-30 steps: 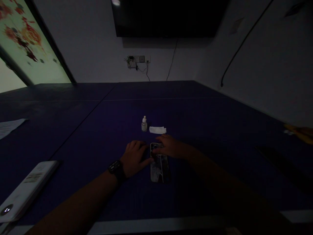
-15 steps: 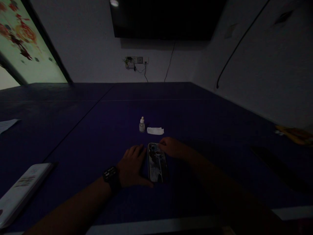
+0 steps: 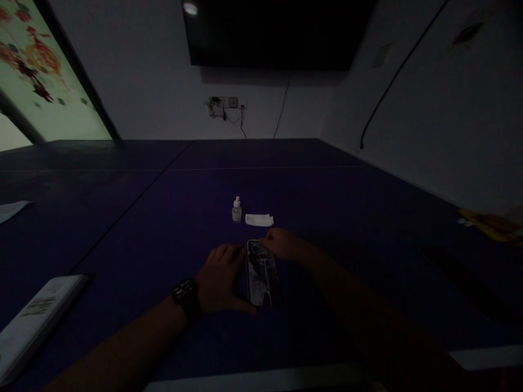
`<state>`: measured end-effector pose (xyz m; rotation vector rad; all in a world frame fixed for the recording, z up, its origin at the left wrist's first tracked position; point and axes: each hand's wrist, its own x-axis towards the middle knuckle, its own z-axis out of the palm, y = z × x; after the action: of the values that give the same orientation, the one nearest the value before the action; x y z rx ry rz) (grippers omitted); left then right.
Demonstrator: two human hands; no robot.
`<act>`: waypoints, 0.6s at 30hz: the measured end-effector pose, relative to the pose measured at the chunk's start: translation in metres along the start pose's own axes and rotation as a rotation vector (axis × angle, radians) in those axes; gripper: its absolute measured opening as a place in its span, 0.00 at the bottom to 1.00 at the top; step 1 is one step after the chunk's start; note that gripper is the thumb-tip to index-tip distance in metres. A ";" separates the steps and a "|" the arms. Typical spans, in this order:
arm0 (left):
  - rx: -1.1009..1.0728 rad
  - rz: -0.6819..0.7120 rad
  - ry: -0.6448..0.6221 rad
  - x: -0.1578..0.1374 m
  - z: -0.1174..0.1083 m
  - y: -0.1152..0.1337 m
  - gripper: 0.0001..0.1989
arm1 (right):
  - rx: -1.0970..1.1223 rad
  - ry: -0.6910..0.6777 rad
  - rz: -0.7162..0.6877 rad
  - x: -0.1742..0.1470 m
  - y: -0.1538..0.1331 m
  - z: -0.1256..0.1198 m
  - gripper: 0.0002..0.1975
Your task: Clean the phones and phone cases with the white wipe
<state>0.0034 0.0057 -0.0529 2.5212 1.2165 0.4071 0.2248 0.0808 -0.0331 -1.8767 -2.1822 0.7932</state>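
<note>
A phone (image 3: 261, 277) lies on the dark blue table, its camera side up, in a patterned case. My left hand (image 3: 218, 280), with a dark watch (image 3: 184, 291) on the wrist, braces the phone's left side: the index finger is by the upper corner and the thumb by the lower one. Curled fingers of my right hand (image 3: 281, 243) press on the phone's top end beside the camera; whether something small is under them is hidden. Beyond the phone stand a small dropper bottle (image 3: 237, 212) and a folded white strip (image 3: 259, 220), apart from both hands.
A long white box (image 3: 41, 313) lies at the left, with a paper sheet (image 3: 12, 209) farther back. At the right are a dark flat object (image 3: 453, 275) and a yellow packet (image 3: 492, 224). A wall-mounted screen (image 3: 281, 32) hangs beyond the table (image 3: 196, 185).
My right fingertips have shifted slightly left across the phone's top end, covering more around the camera. The left hand and phone stay in place. The view has tipped up a little.
</note>
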 end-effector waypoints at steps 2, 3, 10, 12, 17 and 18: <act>-0.006 -0.007 -0.012 0.000 0.001 0.000 0.61 | 0.070 0.010 0.008 -0.002 0.003 0.003 0.13; -0.012 -0.009 -0.016 0.000 0.001 0.000 0.61 | 0.112 0.010 0.012 -0.003 0.005 0.004 0.12; -0.115 0.049 0.045 -0.002 -0.004 -0.005 0.65 | 0.456 -0.048 -0.022 -0.011 0.009 -0.002 0.10; -0.210 0.058 0.071 -0.003 -0.009 -0.007 0.65 | 0.548 -0.049 -0.048 -0.013 0.009 -0.008 0.08; -0.859 0.024 0.070 -0.002 -0.015 -0.001 0.42 | 0.730 -0.015 -0.100 -0.020 0.003 -0.016 0.08; -0.998 -0.019 0.059 -0.001 -0.015 0.003 0.37 | 0.758 -0.008 -0.108 -0.022 0.000 -0.016 0.08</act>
<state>-0.0009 0.0055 -0.0384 1.6357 0.7521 0.8334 0.2363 0.0649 -0.0146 -1.3513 -1.6109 1.3526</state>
